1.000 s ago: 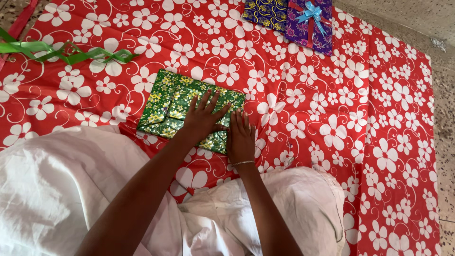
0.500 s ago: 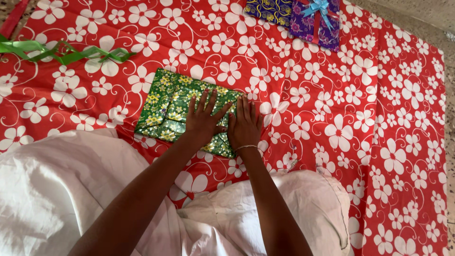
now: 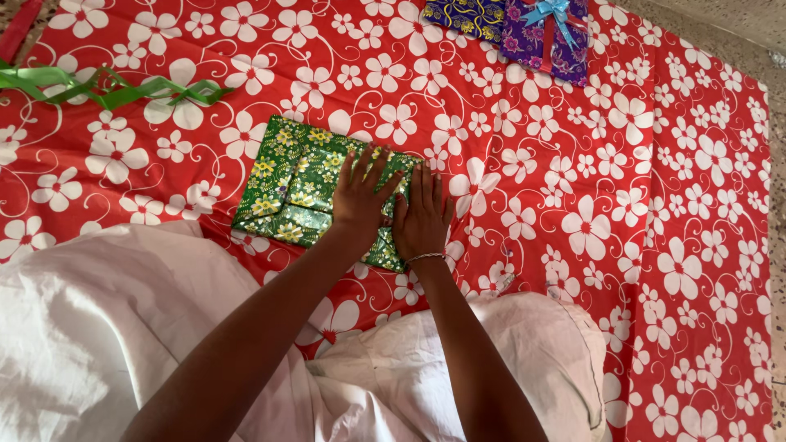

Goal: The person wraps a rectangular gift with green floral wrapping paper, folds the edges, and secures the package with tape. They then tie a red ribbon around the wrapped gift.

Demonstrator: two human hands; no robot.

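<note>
Head view, single frame. Item one: a flat rectangular parcel wrapped in glossy green paper with yellow flowers [image 3: 299, 184], which lay on a red cloth printed with white flowers [image 3: 639, 245], just in front of the person's knees, its folded seams facing up. Item two: the left hand [image 3: 360, 196], which rested flat on the right part of the parcel, fingers spread and extended, palm pressing down, grasping nothing. Item three: the right hand [image 3: 422, 217], which lay just beside the left, fingers straight and together, palm down across the parcel's right edge, likewise gripping nothing; a thin bracelet [image 3: 426, 258] circled its wrist. Item four: a loose length of green ribbon [image 3: 115, 86], which sprawled on the cloth at the upper left, well apart from the parcel. Item five: a purple patterned wrapped gift with a light blue bow [image 3: 548, 37], which sat at the far edge of the cloth, beside a dark blue patterned package [image 3: 463, 16]. Item six: pale pink garment [image 3: 98, 327], which covered the person's lap in the foreground.
</note>
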